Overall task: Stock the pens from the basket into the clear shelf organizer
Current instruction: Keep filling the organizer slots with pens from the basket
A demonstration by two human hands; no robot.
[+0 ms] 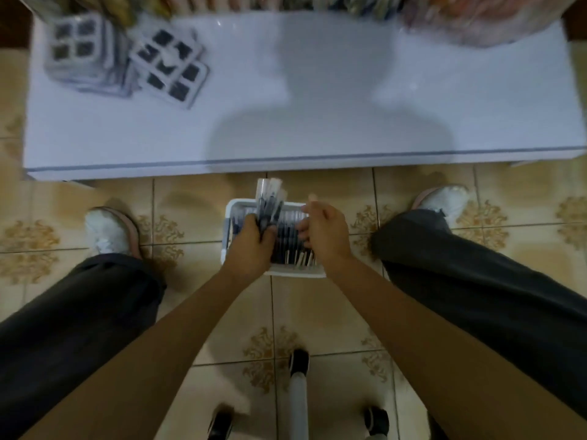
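Observation:
A small white basket (233,207) sits on the tiled floor between my feet, filled with dark pens (290,246) lying side by side. My left hand (252,246) grips a bundle of pens (268,201) that stick up and away from me over the basket's far rim. My right hand (324,231) hovers over the right side of the basket with fingers curled down among the pens; whether they grip one is hidden. Two clear organizers with square compartments, one (77,47) and the other (170,66), stand on the white table at the far left.
A low white table (317,122) spans the view beyond the basket. Blurred packaged goods (476,17) line its far edge. My legs and white shoes (109,231) flank the basket. A chair base with castors (298,392) sits below my arms.

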